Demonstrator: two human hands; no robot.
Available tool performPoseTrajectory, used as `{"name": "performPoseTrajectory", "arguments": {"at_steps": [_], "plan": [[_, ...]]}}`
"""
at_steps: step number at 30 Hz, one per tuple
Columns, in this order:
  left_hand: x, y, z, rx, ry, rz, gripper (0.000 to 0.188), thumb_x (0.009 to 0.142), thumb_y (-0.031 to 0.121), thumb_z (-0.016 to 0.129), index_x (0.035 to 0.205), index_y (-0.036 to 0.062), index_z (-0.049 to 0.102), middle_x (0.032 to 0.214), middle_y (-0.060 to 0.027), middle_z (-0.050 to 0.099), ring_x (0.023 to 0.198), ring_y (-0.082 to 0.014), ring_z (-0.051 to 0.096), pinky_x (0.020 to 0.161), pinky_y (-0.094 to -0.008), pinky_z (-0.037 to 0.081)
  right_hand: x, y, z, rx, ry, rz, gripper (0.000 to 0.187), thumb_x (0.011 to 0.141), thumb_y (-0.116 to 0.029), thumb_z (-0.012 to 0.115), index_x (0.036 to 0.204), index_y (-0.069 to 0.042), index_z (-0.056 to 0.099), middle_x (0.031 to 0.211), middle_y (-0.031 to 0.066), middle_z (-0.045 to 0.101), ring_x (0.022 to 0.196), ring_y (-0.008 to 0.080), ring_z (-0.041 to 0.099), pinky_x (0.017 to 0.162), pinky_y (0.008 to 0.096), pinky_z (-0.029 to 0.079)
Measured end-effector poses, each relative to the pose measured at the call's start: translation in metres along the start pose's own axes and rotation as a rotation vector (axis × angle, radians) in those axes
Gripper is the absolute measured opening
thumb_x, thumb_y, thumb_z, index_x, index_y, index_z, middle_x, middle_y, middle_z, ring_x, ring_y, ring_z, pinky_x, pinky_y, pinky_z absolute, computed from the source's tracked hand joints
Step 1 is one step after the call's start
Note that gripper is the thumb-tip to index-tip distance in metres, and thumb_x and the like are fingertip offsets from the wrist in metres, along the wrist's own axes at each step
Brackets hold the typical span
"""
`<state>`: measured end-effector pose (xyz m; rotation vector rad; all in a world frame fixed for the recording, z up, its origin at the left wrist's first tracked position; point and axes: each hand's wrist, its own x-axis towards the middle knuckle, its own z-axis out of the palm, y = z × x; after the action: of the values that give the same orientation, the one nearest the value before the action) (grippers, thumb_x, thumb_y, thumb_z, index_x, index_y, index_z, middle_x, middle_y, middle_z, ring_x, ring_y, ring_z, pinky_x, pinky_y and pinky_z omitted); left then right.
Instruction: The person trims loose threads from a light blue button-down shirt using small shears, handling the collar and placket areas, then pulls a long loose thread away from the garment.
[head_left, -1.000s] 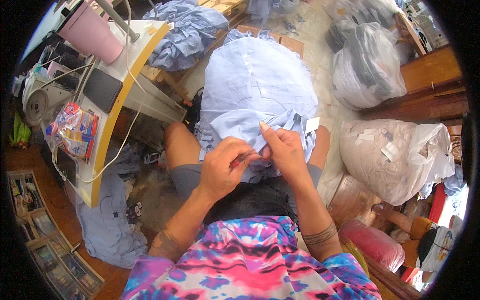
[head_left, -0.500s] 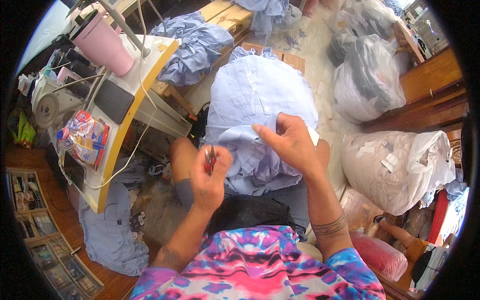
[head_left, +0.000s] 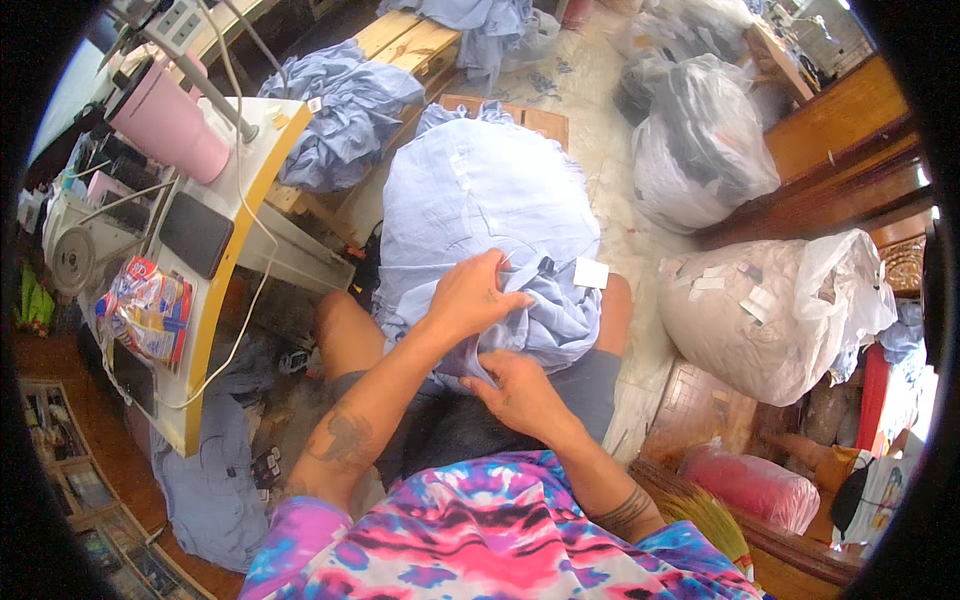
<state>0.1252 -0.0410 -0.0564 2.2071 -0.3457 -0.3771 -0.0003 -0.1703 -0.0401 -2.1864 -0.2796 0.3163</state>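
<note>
A light blue shirt (head_left: pixel 480 190) lies heaped over my lap and bulges away from me. My left hand (head_left: pixel 472 295) reaches across onto its near part, fingers bent around the cloth; the palm is hidden, and no snips show there now. Closer to me, my right hand (head_left: pixel 515 392) pinches a fold of the same shirt between thumb and fingers. Just right of my left fingers, a small dark patch, perhaps a label, shows on the cloth beside a white tag (head_left: pixel 591 272).
At the left, a yellow-edged table (head_left: pixel 225 250) carries a pink tumbler (head_left: pixel 170 120), a dark phone (head_left: pixel 196 233) and a colourful packet (head_left: pixel 145 310). More blue cloth (head_left: pixel 345 115) lies on a wooden bench. Filled plastic bags (head_left: pixel 770 310) stand at the right.
My left hand, which held red-handled snips up on the left, has moved right onto the shirt. My right hand has come down toward me and grips a fold. The view has shifted slightly.
</note>
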Motion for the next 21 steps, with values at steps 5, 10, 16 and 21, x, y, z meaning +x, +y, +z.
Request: {"name": "performPoseTrajectory", "arguments": {"at_steps": [5,10,16,21], "plan": [[0.042,0.027,0.029,0.287,0.093,0.354,0.042,0.081,0.031,0.082,0.116,0.0109,0.069,0.109,-0.0096,0.071,0.089,-0.0365,0.072,0.077,-0.047,0.058,-0.005,0.005,0.0,-0.086,0.009,0.09,0.033,0.097,-0.028,0.069,0.084,0.001,0.062,0.075,0.0271,0.064,0.074,0.0501,0.063,0.066,0.0556,0.047],[0.094,0.014,0.025,0.322,0.192,0.407,0.02,0.087,0.02,0.073,0.103,0.0077,0.072,0.096,-0.0136,0.073,0.086,-0.037,0.072,0.076,-0.0455,0.057,0.003,0.005,-0.005,-0.073,0.081,0.097,0.028,0.099,-0.027,0.068,0.087,-0.001,0.065,0.072,0.0255,0.064,0.068,0.0464,0.064,0.062,0.0531,0.047],[0.07,-0.042,-0.077,-0.454,0.818,0.075,0.024,0.093,0.021,0.075,0.098,-0.0019,0.072,0.089,-0.0109,0.074,0.08,-0.02,0.069,0.077,-0.0345,0.054,0.019,-0.019,-0.011,-0.029,0.352,0.129,0.018,0.096,-0.02,0.07,0.103,-0.005,0.065,0.062,0.0145,0.063,0.058,0.0363,0.065,0.055,0.0476,0.046],[-0.027,-0.051,-0.061,-0.377,0.793,-0.182,0.033,0.09,0.029,0.082,0.097,-0.0011,0.069,0.089,-0.0083,0.071,0.081,-0.0163,0.064,0.075,-0.0339,0.052,0.016,-0.004,0.016,0.077,0.465,0.147,0.017,0.092,-0.016,0.075,0.102,-0.007,0.064,0.061,0.007,0.06,0.054,0.026,0.063,0.053,0.0403,0.046]]}}
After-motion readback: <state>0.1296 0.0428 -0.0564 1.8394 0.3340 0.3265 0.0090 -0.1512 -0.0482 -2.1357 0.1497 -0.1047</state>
